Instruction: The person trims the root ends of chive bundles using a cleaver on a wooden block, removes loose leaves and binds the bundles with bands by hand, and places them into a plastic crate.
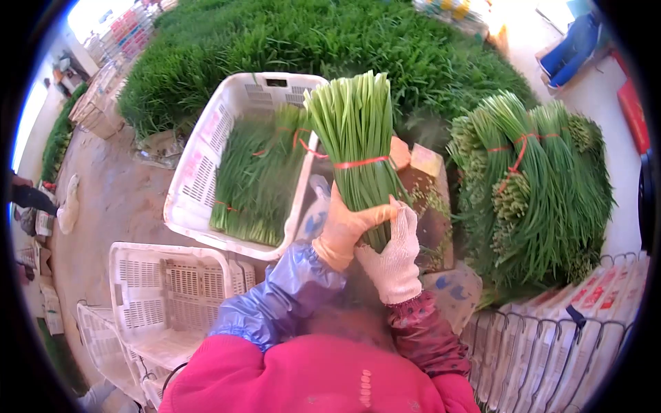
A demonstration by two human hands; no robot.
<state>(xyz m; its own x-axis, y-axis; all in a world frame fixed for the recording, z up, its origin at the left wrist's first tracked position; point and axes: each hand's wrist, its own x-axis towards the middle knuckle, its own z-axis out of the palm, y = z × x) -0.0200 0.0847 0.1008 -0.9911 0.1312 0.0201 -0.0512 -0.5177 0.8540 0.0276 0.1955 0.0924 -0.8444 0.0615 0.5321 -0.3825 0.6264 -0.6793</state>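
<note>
A thick bundle of garlic chives [358, 148] stands upright in front of me, pale cut ends pointing away, a red band round its middle. My left hand [344, 227], in an orange rubber glove, is closed round it below the band, thumb across the leaves. My right hand [394, 251], in a white knitted glove, is closed against the lower leaves, its fingertips by the left thumb. The leaf tips are hidden behind my hands. Just beyond lies a wooden block [425, 160] on a brown work surface [413, 189] strewn with trimmings.
At left, a white plastic crate [180, 199] holds banded chive bundles. Nearer are other white crates [165, 292]. Tied bundles [530, 172] are piled at right above a wire rack [544, 351]. Loose chives [310, 38] heap across the back. Another person's legs [575, 48] show at upper right.
</note>
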